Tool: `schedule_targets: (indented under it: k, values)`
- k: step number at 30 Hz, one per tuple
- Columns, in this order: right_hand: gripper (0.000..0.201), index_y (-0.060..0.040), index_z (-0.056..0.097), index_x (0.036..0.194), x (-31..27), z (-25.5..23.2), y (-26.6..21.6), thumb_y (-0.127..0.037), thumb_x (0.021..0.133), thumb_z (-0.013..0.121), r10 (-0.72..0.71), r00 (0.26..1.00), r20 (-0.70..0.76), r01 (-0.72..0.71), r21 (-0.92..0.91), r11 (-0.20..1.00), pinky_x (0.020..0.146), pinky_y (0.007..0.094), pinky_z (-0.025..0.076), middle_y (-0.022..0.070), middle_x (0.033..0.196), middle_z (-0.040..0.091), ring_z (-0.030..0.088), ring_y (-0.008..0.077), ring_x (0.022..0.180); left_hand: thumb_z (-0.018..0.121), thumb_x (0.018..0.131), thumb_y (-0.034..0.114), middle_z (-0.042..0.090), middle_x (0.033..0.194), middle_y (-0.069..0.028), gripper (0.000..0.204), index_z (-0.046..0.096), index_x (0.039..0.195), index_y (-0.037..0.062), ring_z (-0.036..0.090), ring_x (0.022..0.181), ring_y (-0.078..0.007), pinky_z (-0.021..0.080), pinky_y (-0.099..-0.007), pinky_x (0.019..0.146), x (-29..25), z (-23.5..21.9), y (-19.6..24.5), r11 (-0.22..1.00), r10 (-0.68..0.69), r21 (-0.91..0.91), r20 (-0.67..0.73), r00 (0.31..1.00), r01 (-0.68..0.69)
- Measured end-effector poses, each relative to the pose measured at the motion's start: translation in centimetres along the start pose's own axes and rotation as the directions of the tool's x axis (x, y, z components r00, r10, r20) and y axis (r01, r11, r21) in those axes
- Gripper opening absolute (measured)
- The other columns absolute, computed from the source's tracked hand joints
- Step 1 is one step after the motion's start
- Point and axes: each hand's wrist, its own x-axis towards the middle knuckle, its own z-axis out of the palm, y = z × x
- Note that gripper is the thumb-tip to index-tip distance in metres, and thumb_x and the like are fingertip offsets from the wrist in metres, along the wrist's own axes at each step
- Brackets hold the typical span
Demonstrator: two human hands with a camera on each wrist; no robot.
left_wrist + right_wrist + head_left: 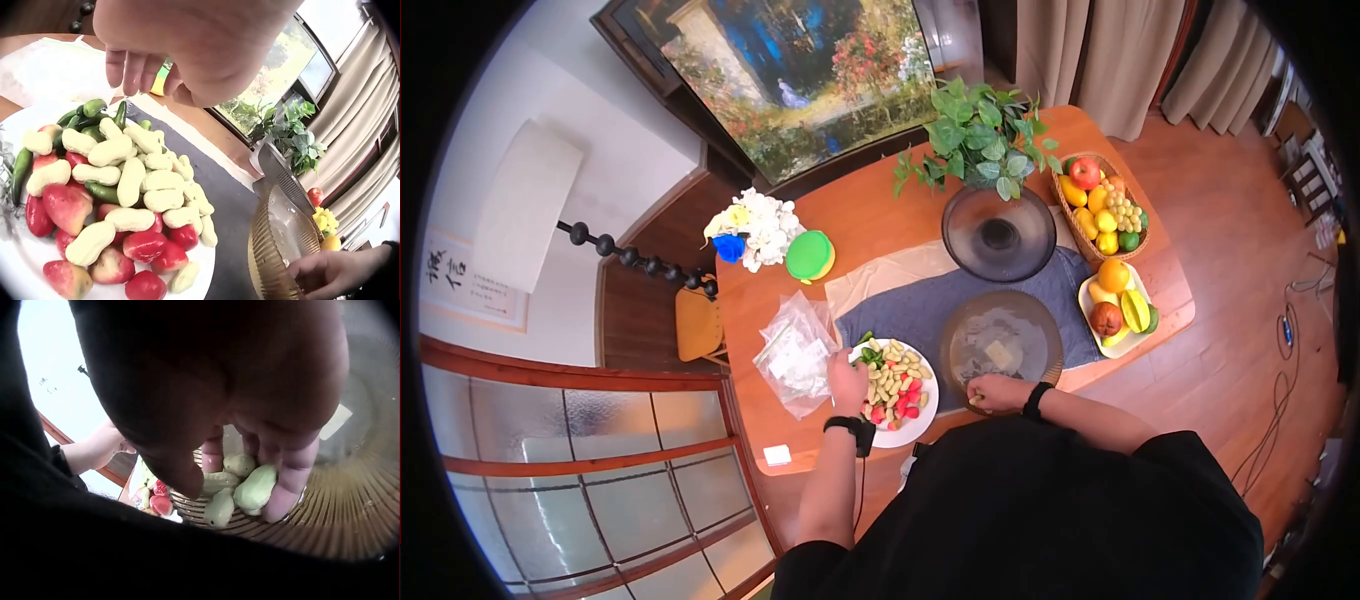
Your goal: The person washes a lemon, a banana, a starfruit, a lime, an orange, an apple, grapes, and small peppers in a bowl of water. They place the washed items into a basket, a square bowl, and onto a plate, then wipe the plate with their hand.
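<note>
A white plate holds a heap of peanuts, red strawberries and green chili peppers. My left hand hovers at the plate's left side, fingers hanging loosely with nothing seen between them. At the near edge of a ribbed, see-through brown bowl, my right hand curls its fingers around several peanuts. They sit low inside the ribbed wall, and the palm hides part of them.
A clear plastic bag lies left of the plate. Behind the bowl stand a dark glass dish and a leafy plant. A fruit basket and a fruit tray are at right, a green-lidded container and flowers at back left.
</note>
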Motion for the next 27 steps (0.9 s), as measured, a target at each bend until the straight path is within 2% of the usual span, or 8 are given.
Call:
schedule_targets:
  k: [5,6,7,10,14,16,19,27]
  values:
    - [0.024,-0.0051,0.064,0.100,-1.5,-1.2,-0.7,-0.020,0.081,0.065,-0.005,0.999,0.032,0.007,-0.053,0.999,0.080,0.0396,0.050,0.0146,0.098,0.067,0.064,0.0304,0.093,0.062,0.080,0.011,0.068,0.100,-0.0207,0.023,0.070,0.099,0.0029,0.064,0.097,-0.0387,0.050,-0.0461,0.087,4.8,1.3,-3.6,0.991,-0.095,0.108,0.203,0.975,0.074]
    - [0.024,-0.0058,0.065,0.100,-2.2,-1.7,-1.6,-0.018,0.079,0.065,0.089,0.994,0.064,-0.088,-0.013,0.996,0.079,0.0405,0.050,0.0156,0.095,0.067,0.064,0.0314,0.092,0.061,0.081,0.012,0.070,0.099,-0.0187,0.021,0.072,0.099,0.0081,0.066,0.097,-0.0367,0.052,-0.0446,0.086,5.6,1.5,-3.8,0.984,-0.152,0.133,0.249,0.956,0.122]
    - [0.025,-0.0066,0.066,0.100,-2.5,-2.1,-2.0,-0.016,0.077,0.065,0.180,0.979,0.097,-0.183,0.024,0.983,0.079,0.0413,0.051,0.0166,0.093,0.068,0.065,0.0323,0.091,0.061,0.081,0.012,0.070,0.099,-0.0187,0.021,0.072,0.099,0.0081,0.066,0.097,-0.0367,0.052,-0.0446,0.086,6.2,1.8,-3.9,0.985,-0.143,0.128,0.252,0.957,0.114]
    - [0.026,-0.0073,0.066,0.101,-2.7,-1.0,-0.1,-0.015,0.077,0.065,0.091,0.996,-0.020,-0.092,-0.122,0.988,0.081,0.0427,0.050,0.0168,0.098,0.068,0.064,0.0334,0.096,0.060,0.082,0.013,0.071,0.100,-0.0156,0.020,0.072,0.098,0.0126,0.066,0.099,-0.0347,0.052,-0.0435,0.088,8.1,2.6,-3.5,0.976,-0.152,0.203,0.391,0.908,0.076]
    - [0.023,-0.0084,0.066,0.098,-3.4,-0.4,1.7,-0.015,0.076,0.066,0.176,0.984,-0.039,-0.180,-0.199,0.963,0.082,0.0442,0.050,0.0182,0.099,0.067,0.064,0.0354,0.098,0.061,0.082,0.014,0.070,0.102,-0.0145,0.020,0.072,0.099,0.0129,0.066,0.102,-0.0333,0.051,-0.0427,0.090,9.7,3.5,-2.5,0.964,-0.058,0.253,0.501,0.863,-0.082]
    - [0.017,-0.0092,0.065,0.093,-4.0,-0.3,1.7,-0.015,0.077,0.066,0.131,0.983,-0.126,-0.162,-0.278,0.947,0.083,0.0459,0.050,0.0193,0.098,0.065,0.063,0.0368,0.099,0.064,0.080,0.014,0.071,0.100,-0.0145,0.018,0.071,0.096,0.0115,0.066,0.100,-0.0338,0.052,-0.0432,0.087,10.2,4.2,-2.6,0.956,-0.025,0.262,0.515,0.857,-0.129]
    - [0.013,-0.0098,0.064,0.089,-4.7,-0.4,1.8,-0.015,0.078,0.065,0.110,0.985,-0.132,-0.152,-0.371,0.916,0.084,0.0465,0.050,0.0198,0.097,0.064,0.063,0.0380,0.098,0.068,0.079,0.016,0.071,0.098,-0.0141,0.016,0.071,0.093,0.0101,0.066,0.098,-0.0338,0.052,-0.0441,0.084,10.6,4.7,-1.9,0.931,-0.014,0.313,0.542,0.841,-0.186]
    - [0.018,-0.0124,0.068,0.095,-4.3,-0.3,3.6,-0.011,0.077,0.065,0.216,0.966,-0.143,-0.252,-0.322,0.913,0.090,0.0426,0.048,0.0161,0.103,0.067,0.063,0.0360,0.104,0.071,0.078,0.015,0.071,0.098,-0.0130,0.017,0.071,0.094,0.0106,0.066,0.099,-0.0338,0.052,-0.0441,0.085,10.6,6.2,-2.4,0.915,-0.011,0.336,0.576,0.818,-0.224]
